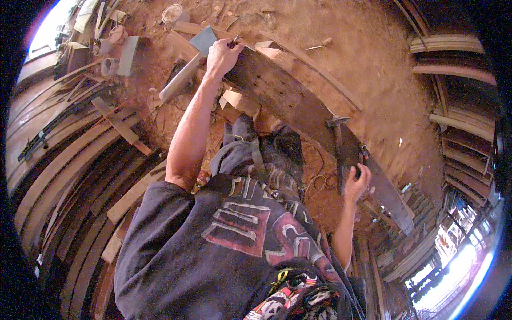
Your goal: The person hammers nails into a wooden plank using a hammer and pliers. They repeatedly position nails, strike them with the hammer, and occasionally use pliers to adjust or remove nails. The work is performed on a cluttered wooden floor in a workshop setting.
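Observation:
A long dark wooden plank (282,90) runs slantwise in front of me, from upper left to lower right. My left hand (223,57) is closed at the plank's far left end, with a short dark stick-like piece (233,41) poking up from its fingers; its kind is too small to tell. A hammer (337,121) lies across the plank towards the right, its handle pointing back at me. Beside the end of that handle is my right hand (356,183), fingers curled but apart, with nothing visible in them. A small orange-and-black item (365,152) rests near it.
A blue-grey block (203,40) sits by the plank's left end. Curved boards (58,181) are stacked at left, more timber (453,69) at right. A bucket (172,13) and a long batten (314,69) lie on the dirt floor (394,101). Loose cord (320,184) lies near my legs.

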A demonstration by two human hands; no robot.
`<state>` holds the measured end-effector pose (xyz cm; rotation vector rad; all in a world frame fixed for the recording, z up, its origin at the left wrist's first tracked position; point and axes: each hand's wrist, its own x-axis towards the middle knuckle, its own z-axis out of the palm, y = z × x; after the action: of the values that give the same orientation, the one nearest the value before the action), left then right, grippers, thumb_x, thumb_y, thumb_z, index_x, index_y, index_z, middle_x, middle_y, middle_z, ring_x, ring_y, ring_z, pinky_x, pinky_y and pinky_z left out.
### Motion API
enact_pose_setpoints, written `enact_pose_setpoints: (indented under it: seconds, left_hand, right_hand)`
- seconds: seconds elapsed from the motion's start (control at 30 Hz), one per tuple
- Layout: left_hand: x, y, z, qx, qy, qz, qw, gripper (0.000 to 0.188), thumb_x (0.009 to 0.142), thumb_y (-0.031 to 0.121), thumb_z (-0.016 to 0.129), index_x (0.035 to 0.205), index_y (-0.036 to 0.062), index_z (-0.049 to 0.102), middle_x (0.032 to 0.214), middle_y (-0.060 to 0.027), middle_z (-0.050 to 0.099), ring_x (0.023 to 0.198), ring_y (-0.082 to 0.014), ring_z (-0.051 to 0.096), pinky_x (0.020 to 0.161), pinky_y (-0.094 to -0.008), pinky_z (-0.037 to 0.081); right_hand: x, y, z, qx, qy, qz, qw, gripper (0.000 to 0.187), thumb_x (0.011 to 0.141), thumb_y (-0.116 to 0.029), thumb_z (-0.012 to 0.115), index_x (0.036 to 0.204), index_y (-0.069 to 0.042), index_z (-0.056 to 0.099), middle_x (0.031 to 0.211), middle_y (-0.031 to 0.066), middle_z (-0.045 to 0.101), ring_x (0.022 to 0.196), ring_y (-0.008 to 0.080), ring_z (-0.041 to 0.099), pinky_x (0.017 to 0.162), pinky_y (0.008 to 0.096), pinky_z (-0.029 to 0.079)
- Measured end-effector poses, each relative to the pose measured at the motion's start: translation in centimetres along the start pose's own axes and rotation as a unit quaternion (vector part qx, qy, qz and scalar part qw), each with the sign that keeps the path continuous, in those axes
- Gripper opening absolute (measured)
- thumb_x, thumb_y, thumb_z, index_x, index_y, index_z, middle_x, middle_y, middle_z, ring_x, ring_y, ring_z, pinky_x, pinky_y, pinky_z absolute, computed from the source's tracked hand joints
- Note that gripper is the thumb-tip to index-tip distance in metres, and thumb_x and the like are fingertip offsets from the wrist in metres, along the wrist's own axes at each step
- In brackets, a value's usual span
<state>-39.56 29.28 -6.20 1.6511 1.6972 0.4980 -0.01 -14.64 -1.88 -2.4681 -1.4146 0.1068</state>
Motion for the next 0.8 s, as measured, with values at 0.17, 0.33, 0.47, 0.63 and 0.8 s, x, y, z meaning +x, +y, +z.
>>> enact_pose_setpoints:
  seconds: [0.17,0.33,0.47,0.63,0.8]
  left_hand:
    - [0.6,-1.4,0.2,-0.001,0.077,0.017,0.997,0.039,0.086,0.034,0.065,0.105,-0.0002,0.071,0.091,-0.0239,0.071,0.09,-0.0373,0.07,0.082,-0.0438,0.054]
    - [0.7,-2.1,-1.8,0.006,0.171,0.182,0.968,0.027,0.094,0.019,0.058,0.109,-0.0025,0.066,0.086,-0.0188,0.071,0.082,-0.0279,0.071,0.075,-0.0369,0.056]
    - [-1.4,3.5,-5.0,-0.277,0.052,0.072,0.957,0.021,0.099,0.014,0.056,0.105,-0.0042,0.065,0.089,-0.0106,0.072,0.082,-0.0171,0.071,0.072,-0.0278,0.057]
    - [-2.0,4.5,-6.8,-0.198,0.066,0.052,0.977,0.02,0.1,0.014,0.058,0.103,-0.0047,0.065,0.089,-0.0077,0.073,0.083,-0.0136,0.071,0.069,-0.0261,0.057]
    - [-0.7,3.1,-7.2,-0.146,0.061,0.093,0.983,0.016,0.098,0.013,0.059,0.101,-0.0023,0.065,0.089,-0.0092,0.074,0.077,-0.0129,0.071,0.066,-0.0286,0.057]
  right_hand:
    - [-0.2,-5.9,2.3,0.037,-0.039,-0.053,0.997,0.042,0.089,-0.03,0.072,0.119,-0.004,0.06,0.112,0.0142,0.059,0.113,0.0349,0.054,0.1,0.0464,0.042]
    - [0.4,-6.6,2.3,0.067,-0.132,0.002,0.989,0.045,0.089,-0.031,0.072,0.12,-0.002,0.056,0.11,0.0176,0.059,0.105,0.0367,0.058,0.093,0.0439,0.047]
    - [0.8,-7.1,2.3,0.105,-0.194,0.037,0.975,0.046,0.091,-0.03,0.068,0.125,-0.003,0.052,0.118,0.0216,0.06,0.11,0.041,0.059,0.096,0.0458,0.046]
    - [2.4,-9.0,1.1,0.146,-0.254,0.062,0.954,0.05,0.094,-0.034,0.064,0.13,-0.003,0.049,0.124,0.0254,0.062,0.116,0.0451,0.058,0.099,0.0476,0.046]
    - [4.2,-11.4,-0.1,0.113,-0.252,0.046,0.96,0.046,0.096,-0.03,0.063,0.127,0.002,0.052,0.121,0.0241,0.063,0.114,0.0342,0.061,0.097,0.0407,0.046]
